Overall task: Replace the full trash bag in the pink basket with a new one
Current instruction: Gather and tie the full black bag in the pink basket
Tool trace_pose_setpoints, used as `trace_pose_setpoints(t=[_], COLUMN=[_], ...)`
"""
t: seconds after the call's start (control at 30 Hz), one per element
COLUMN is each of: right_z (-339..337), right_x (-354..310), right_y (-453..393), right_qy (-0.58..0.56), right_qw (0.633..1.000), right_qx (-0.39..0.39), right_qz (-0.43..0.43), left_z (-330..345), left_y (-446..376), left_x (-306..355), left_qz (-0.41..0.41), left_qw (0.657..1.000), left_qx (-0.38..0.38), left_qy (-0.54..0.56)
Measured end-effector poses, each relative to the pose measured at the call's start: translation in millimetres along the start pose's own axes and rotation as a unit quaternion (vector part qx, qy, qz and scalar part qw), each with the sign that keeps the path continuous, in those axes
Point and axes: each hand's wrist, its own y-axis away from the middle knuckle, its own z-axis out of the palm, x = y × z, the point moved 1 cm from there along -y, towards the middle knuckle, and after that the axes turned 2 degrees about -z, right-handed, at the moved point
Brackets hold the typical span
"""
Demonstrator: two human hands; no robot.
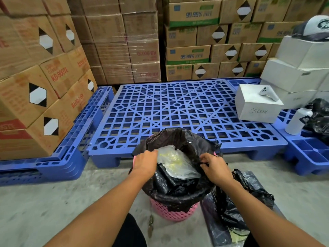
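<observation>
A pink perforated basket (173, 212) stands on the concrete floor in front of me, lined with a black trash bag (179, 138) whose rim is folded over the basket's edge. Inside lie crumpled black plastic and a clear plastic bag (175, 162) with yellow bits. My left hand (145, 164) pinches the bag's rim on the left side. My right hand (214, 167) grips the rim on the right side. Another black plastic bag (236, 198) lies crumpled on the floor just right of the basket, under my right forearm.
A blue plastic pallet (178, 107) lies right behind the basket. Stacked cardboard boxes (41, 82) rise at the left and back. At the right sit white boxes (258, 106), a controller (268, 92), a white bottle (298, 123), more black bags (320, 116) and a cap (316, 27).
</observation>
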Motion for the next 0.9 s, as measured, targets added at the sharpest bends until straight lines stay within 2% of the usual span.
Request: trace_pose_setpoints(t=[0.13, 0.23, 0.33, 0.4, 0.47, 0.53, 0.63, 0.7, 0.9], right_z=[9, -1, -22, -33, -37, -36, -31, -29, -35], right_x=[-3, -3, 1, 8, 14, 17, 19, 20, 6], right_y=[9, 10, 8, 3, -1, -3, -5, -6, -11], right_qy=[0.011, -0.009, -0.081, -0.079, -0.085, -0.108, -0.119, -0.118, -0.137], right_qw=[0.998, 0.998, 0.995, 0.992, 0.989, 0.984, 0.977, 0.974, 0.975], right_qx=[-0.054, -0.041, 0.038, 0.097, 0.101, 0.064, 0.033, 0.036, 0.085], right_qz=[-0.020, -0.046, -0.034, 0.002, 0.062, 0.128, 0.176, 0.189, 0.152], left_z=[14, 14, 6, 6, 12, 18, 28, 30, 31], left_y=[13, 13, 7, 5, 5, 9, 12, 12, 7], left_x=[31, 31, 7, -15, -33, -43, -47, -49, -59], left_qz=[0.051, 0.067, -0.002, -0.098, -0.188, -0.254, -0.302, -0.321, -0.346], left_qw=[0.995, 0.987, 0.984, 0.977, 0.949, 0.906, 0.841, 0.802, 0.783], left_qx=[0.001, 0.040, 0.097, 0.062, 0.007, -0.033, -0.068, -0.056, 0.033], left_qy=[0.091, 0.138, 0.151, 0.179, 0.253, 0.338, 0.443, 0.501, 0.516])
